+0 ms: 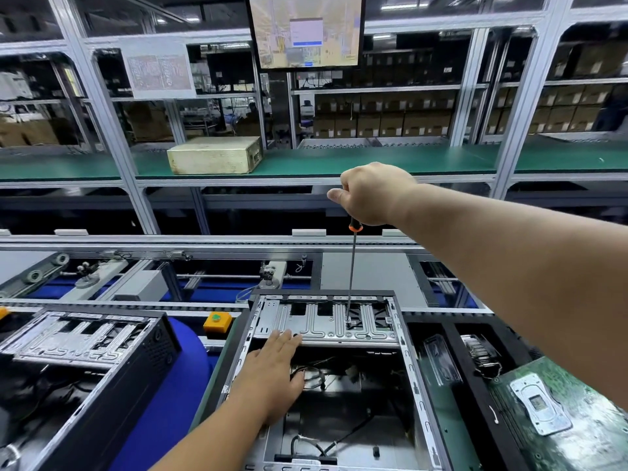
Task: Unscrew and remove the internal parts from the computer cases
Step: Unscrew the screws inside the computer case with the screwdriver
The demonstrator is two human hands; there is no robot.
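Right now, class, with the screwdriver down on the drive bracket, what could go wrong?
1. The right hand grips the long screwdriver only at its handle, high above the tip; that thin shaft could tilt and slip off the screw.
2. The left hand rests flat at the edge of the metal bracket, close to the tip, so a slip might strike the fingers.
3. Loose cables lie below the bracket; a freed screw could drop among them.

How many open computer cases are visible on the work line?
2. One open case lies in the middle, under both hands; a second open case lies at the left. Others may be outside the view.
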